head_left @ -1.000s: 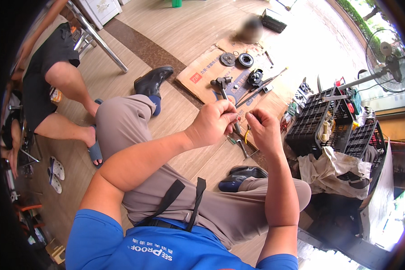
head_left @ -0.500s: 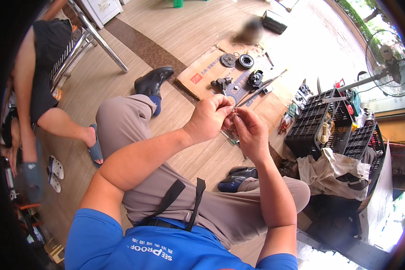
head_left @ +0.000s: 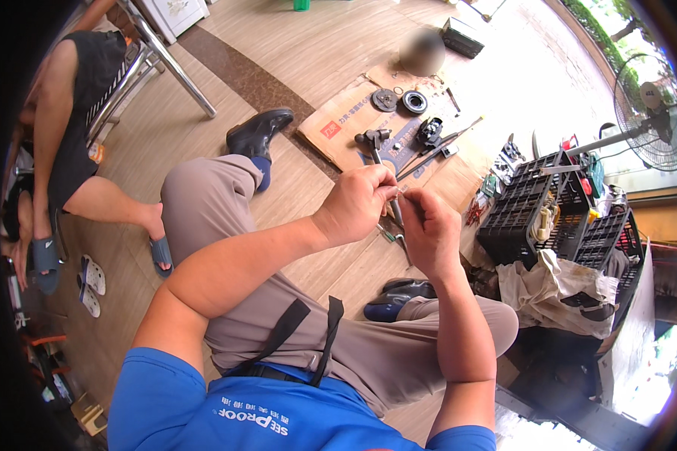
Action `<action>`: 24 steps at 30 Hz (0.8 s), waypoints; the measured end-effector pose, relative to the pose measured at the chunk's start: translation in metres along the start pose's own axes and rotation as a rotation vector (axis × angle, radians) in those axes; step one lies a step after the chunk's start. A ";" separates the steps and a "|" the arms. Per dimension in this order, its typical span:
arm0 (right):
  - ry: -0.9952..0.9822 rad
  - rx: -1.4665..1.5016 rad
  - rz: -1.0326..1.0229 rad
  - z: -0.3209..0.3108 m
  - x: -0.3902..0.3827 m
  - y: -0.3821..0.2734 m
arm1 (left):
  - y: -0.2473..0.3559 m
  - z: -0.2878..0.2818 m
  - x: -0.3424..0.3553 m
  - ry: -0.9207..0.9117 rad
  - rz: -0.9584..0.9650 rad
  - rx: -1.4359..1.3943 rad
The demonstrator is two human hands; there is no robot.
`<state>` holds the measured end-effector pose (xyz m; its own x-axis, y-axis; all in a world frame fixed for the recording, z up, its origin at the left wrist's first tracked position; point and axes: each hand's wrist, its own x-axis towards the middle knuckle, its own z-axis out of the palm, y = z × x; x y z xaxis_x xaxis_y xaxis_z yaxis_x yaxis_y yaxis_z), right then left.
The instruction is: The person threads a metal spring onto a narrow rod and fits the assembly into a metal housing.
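My left hand point(head_left: 353, 203) and my right hand point(head_left: 432, 231) meet above my lap, both with fingers pinched around a small part point(head_left: 395, 193) that is mostly hidden and too small to identify. Behind them, a hammer-like metal tool point(head_left: 373, 139) lies on flattened cardboard point(head_left: 331, 150), along with a dark disc point(head_left: 384, 100), a black ring-shaped part point(head_left: 414, 101), a black component point(head_left: 430, 131) and long thin tools point(head_left: 444, 150). Smaller hand tools point(head_left: 390, 234) lie on the floor just beyond my fingers.
At left, another person's bare legs point(head_left: 128, 203) in blue slides are beside a metal chair point(head_left: 188, 83) and white clogs point(head_left: 90, 286). To the right are black crates point(head_left: 508, 218), a cloth point(head_left: 557, 293) and a fan point(head_left: 647, 113). My boots point(head_left: 252, 135) flank the cardboard.
My right hand came inward to meet my left, then shifted slightly down and right, still pinching. The other person's legs at left have shifted, a slide now at the far left.
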<state>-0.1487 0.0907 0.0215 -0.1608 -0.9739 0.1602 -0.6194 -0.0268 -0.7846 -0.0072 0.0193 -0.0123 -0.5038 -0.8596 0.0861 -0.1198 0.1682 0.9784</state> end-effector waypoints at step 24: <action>-0.204 0.401 0.363 0.005 0.002 0.038 | 0.009 -0.018 0.010 0.015 -0.333 -0.536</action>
<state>-0.1688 0.0862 -0.0108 -0.1327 -0.9593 -0.2491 -0.2056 0.2725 -0.9399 0.0022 0.0030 0.0009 -0.5003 -0.8318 -0.2406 0.1791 -0.3713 0.9111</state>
